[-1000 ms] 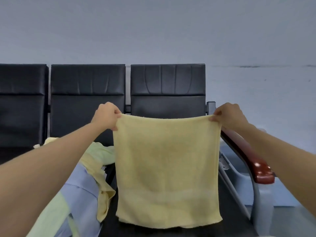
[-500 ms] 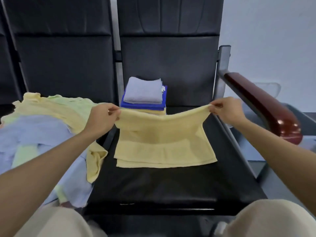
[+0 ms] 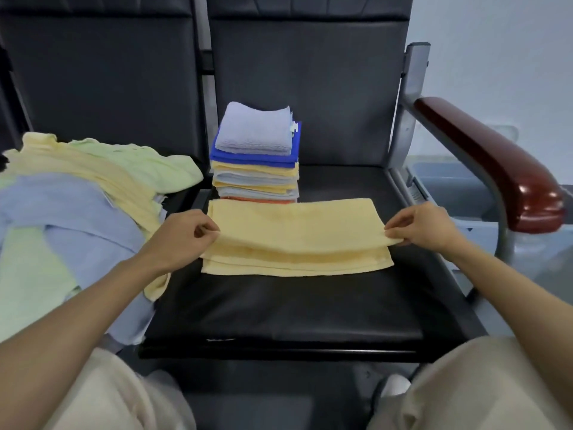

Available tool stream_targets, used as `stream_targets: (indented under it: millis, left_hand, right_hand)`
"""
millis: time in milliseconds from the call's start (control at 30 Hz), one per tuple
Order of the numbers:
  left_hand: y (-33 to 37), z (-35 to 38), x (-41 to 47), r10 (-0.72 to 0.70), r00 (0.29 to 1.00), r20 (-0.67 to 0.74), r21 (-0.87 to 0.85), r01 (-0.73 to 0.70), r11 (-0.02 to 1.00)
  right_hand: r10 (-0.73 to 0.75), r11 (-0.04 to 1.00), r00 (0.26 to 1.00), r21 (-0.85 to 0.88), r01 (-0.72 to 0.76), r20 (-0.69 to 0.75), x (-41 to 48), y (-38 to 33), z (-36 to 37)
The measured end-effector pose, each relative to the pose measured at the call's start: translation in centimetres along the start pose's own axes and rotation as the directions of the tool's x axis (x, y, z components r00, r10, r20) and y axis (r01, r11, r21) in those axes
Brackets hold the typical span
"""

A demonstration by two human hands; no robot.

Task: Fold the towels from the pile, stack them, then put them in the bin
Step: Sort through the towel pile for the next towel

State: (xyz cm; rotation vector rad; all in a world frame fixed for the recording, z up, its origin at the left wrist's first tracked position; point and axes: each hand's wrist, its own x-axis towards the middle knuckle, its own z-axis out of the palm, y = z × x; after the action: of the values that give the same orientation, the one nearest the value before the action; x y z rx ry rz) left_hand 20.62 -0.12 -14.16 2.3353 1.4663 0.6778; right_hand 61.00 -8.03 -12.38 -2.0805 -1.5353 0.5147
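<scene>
While laying the yellow towel (image 3: 294,225) flat on the seat (image 3: 279,305), right in front of the stack (image 3: 255,156) of folded ones and just about touching its base, pinching the top layer at both ends. Left hand (image 3: 176,240) with thumb and fingers closed on the corner toward the stack's left, right hand (image 3: 424,228) doing the same toward the stack's right. Nothing else held in either.

Gripping the corners like that presumably to keep the upper layer taut and bring its edge down square over the lower layer poking out on the near side. Probably mid first fold, with another fold or two needed to match the stack's footprint. Parked this close to the stack for a short lift onto it, guessing.

Loads left in the unfolded pile (image 3: 77,197) to the stack's left. Looks like a grey bin (image 3: 443,178) off to the stack's right, past the armrest (image 3: 496,169), but hard to be sure.
</scene>
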Motion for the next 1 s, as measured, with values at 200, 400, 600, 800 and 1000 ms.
stream_targets:
  millis: [200,400,600,800,1000]
  left_hand:
    - [0.1,0.0,0.3,-0.084,0.952,0.296,0.173,0.033,0.984]
    - [-0.2,0.5,0.9,-0.246,0.894,0.375,0.267,0.150,0.952]
    - [-0.2,1.8,2.5,-0.445,0.872,0.204,0.206,0.406,0.890]
    - [0.4,2.4,3.4,-0.542,0.787,0.297,0.320,0.452,0.832]
    - [1.0,2.2,3.1,-0.557,0.777,0.294,0.175,0.529,0.831]
  right_hand:
    - [0.051,0.998,0.992,0.028,-0.055,0.119,0.1,-0.1,0.5]
    - [0.210,0.978,0.958,-0.060,-0.202,0.193,1.3,0.2,2.6]
    - [0.207,0.908,0.978,-0.370,-0.195,-0.007,2.4,-0.1,5.0]
    - [0.288,0.892,0.956,-0.379,-0.245,0.059,3.0,-1.4,5.7]
    - [0.348,0.937,0.863,-0.159,-0.310,0.366,2.5,-1.5,4.5]
